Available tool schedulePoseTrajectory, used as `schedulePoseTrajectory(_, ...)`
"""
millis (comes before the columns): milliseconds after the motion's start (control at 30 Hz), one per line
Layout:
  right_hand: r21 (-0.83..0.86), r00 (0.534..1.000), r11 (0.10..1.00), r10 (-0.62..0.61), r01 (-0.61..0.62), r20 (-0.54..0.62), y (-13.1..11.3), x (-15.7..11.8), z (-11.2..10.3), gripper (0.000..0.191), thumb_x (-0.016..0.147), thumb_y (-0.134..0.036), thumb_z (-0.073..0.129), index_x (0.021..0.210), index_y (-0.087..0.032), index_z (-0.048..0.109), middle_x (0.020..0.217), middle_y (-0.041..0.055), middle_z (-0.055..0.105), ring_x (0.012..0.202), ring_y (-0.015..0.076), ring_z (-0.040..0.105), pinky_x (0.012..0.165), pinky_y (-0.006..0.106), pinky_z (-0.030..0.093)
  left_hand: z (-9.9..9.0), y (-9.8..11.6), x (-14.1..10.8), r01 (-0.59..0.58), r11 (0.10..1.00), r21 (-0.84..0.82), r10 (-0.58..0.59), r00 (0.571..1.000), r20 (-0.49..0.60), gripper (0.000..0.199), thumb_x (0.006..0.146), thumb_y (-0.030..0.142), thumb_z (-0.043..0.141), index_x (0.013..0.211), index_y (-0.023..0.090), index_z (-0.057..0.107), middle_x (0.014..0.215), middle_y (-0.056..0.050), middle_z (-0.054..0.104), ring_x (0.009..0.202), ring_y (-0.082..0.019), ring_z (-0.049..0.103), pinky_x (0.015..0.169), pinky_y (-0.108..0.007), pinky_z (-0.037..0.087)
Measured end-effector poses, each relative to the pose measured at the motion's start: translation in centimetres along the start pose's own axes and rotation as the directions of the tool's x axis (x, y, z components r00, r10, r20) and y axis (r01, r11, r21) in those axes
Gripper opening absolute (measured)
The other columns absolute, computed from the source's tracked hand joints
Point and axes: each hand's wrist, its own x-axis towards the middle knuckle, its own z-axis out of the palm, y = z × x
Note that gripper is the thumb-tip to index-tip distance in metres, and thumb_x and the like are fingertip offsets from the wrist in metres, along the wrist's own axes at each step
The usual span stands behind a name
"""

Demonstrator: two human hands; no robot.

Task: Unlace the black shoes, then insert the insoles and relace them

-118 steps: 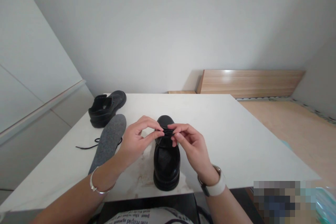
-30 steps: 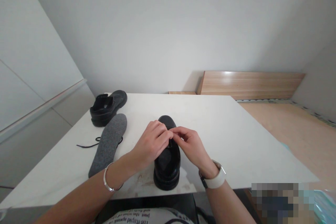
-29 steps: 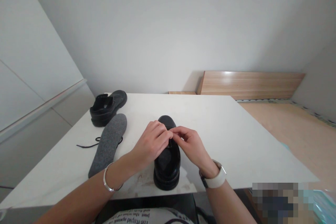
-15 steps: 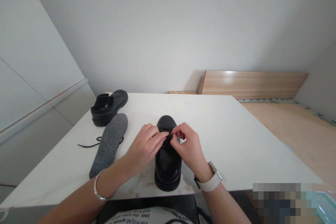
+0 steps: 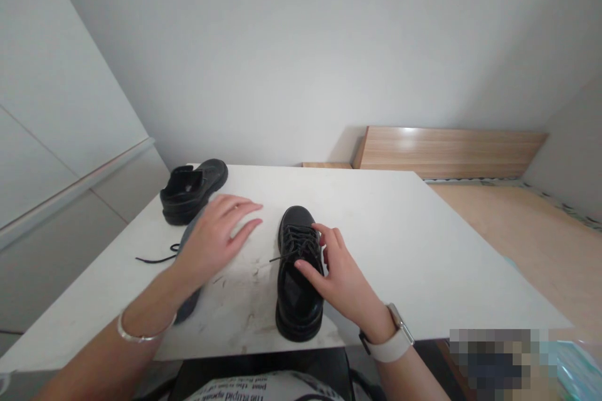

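Note:
A black lace-up shoe point(image 5: 289, 285) stands on the white table with its toe pointing away from me. Its laces point(image 5: 297, 241) cross over the front, and one thin end sticks out to the left. My right hand point(image 5: 341, 272) grips the shoe's right side, thumb over the tongue and fingers along the laced edge. Off to the left, my left hand point(image 5: 207, 241) is open and empty, fingers stretched towards the shoe. It hangs over a grey felt insole point(image 5: 189, 306) and hides most of it.
Another black shoe point(image 5: 185, 200) without visible laces sits at the table's back left. A loose black lace point(image 5: 155, 260) lies beside the insole. The white table point(image 5: 399, 250) has dark smudges near the front shoe. Beyond its right edge is a bed with a wooden headboard point(image 5: 446, 151).
My left hand has let go of the laces and moved left over the insole. My right hand has opened from its pinch on the laces onto the shoe's side. The laced front now shows.

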Motion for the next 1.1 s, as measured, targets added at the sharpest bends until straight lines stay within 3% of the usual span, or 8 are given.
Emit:
schedulePoseTrajectory(100, -0.053, 0.998, 0.997, 0.055, -0.053, 0.027, 0.5, 0.0, 0.1, 0.053, 0.086, -0.023, 0.061, 0.136, -0.016, 0.046, 0.106, 0.0104, 0.062, 0.078, 0.0192, 0.059, 0.072, 0.035, 0.051, -1.4, -5.1, -0.1, 0.182, 0.932, 0.312, -0.199, 0.98, 0.024, 0.039, 0.099, 0.039, 0.049, 0.126, 0.012, 0.06, 0.127, -0.018, 0.057, 0.121, -0.033, 0.05, 0.104, -0.048, 0.04)
schedulePoseTrajectory(200, -0.102, 0.999, 0.994, 0.046, -0.048, -0.022, 0.9, 0.8, 0.0, 0.038, 0.084, -0.013, 0.054, 0.121, -0.015, 0.059, 0.091, 0.0072, 0.067, 0.077, 0.0198, 0.06, 0.075, 0.036, 0.05, -2.3, -9.2, -0.9, 0.303, 0.804, 0.512, -0.42, 0.898, 0.128, 0.054, 0.097, 0.044, 0.047, 0.136, 0.007, 0.052, 0.136, -0.025, 0.05, 0.123, -0.041, 0.047, 0.101, -0.054, 0.04)
schedulePoseTrajectory(300, -0.108, 0.996, 0.993, 0.033, -0.042, -0.077, 1.3, 1.9, -0.8, 0.032, 0.083, -0.01, 0.048, 0.107, -0.015, 0.067, 0.094, 0.0087, 0.069, 0.083, 0.0208, 0.062, 0.078, 0.035, 0.049, -2.5, -11.2, -1.8, 0.303, 0.763, 0.571, -0.525, 0.805, 0.275, 0.059, 0.098, 0.049, 0.041, 0.139, 0.007, 0.05, 0.134, -0.027, 0.053, 0.117, -0.044, 0.051, 0.093, -0.055, 0.043)
schedulePoseTrajectory(367, -0.106, 0.993, 0.994, 0.02, -0.032, -0.116, 2.0, 2.6, -1.7, 0.031, 0.083, -0.01, 0.046, 0.103, -0.016, 0.069, 0.096, 0.0087, 0.07, 0.086, 0.0211, 0.063, 0.079, 0.035, 0.048, -2.4, -11.5, -2.2, 0.277, 0.766, 0.58, -0.533, 0.778, 0.332, 0.056, 0.099, 0.049, 0.039, 0.136, 0.01, 0.053, 0.128, -0.024, 0.059, 0.114, -0.043, 0.055, 0.092, -0.055, 0.043)
schedulePoseTrajectory(567, -0.174, 0.945, 0.983, -0.007, -0.053, -0.328, 6.0, 5.3, -5.6, 0.035, 0.084, -0.02, 0.046, 0.107, -0.014, 0.072, 0.092, 0.0096, 0.067, 0.084, 0.0226, 0.061, 0.078, 0.036, 0.047, -2.5, -12.0, -2.5, 0.287, 0.753, 0.592, -0.529, 0.799, 0.286, 0.049, 0.101, 0.042, 0.036, 0.132, 0.009, 0.054, 0.123, -0.022, 0.065, 0.113, -0.038, 0.057, 0.093, -0.053, 0.042)
schedulePoseTrajectory(733, -0.147, 0.9, 0.982, 0.043, -0.118, -0.433, 10.0, 7.7, -8.2, 0.037, 0.081, -0.026, 0.048, 0.102, -0.013, 0.075, 0.09, 0.012, 0.067, 0.085, 0.0255, 0.059, 0.084, 0.042, 0.045, -2.5, -13.6, -2.7, 0.345, 0.759, 0.553, -0.559, 0.78, 0.28, 0.046, 0.098, 0.045, 0.04, 0.119, 0.009, 0.062, 0.121, -0.021, 0.064, 0.113, -0.038, 0.053, 0.088, -0.05, 0.045)
schedulePoseTrajectory(933, 0.063, 0.865, 0.981, 0.192, -0.184, -0.464, 13.9, 8.3, -8.6, 0.035, 0.077, -0.036, 0.06, 0.098, -0.015, 0.078, 0.091, 0.0106, 0.073, 0.085, 0.0251, 0.062, 0.085, 0.042, 0.047, -2.2, -14.6, -2.8, 0.355, 0.811, 0.466, -0.52, 0.802, 0.295, 0.038, 0.097, 0.039, 0.046, 0.107, 0.01, 0.068, 0.103, -0.015, 0.07, 0.101, -0.03, 0.057, 0.09, -0.039, 0.045)
schedulePoseTrajectory(1100, 0.285, 0.844, 0.94, 0.304, -0.189, -0.442, 14.8, 7.5, -7.9, 0.059, 0.075, -0.051, 0.068, 0.115, -0.008, 0.072, 0.091, 0.0112, 0.073, 0.077, 0.0219, 0.064, 0.07, 0.036, 0.05, -2.1, -13.8, -2.8, 0.379, 0.802, 0.462, -0.493, 0.856, 0.153, 0.037, 0.098, 0.038, 0.045, 0.105, 0.009, 0.068, 0.105, -0.015, 0.07, 0.105, -0.03, 0.055, 0.098, -0.041, 0.044)
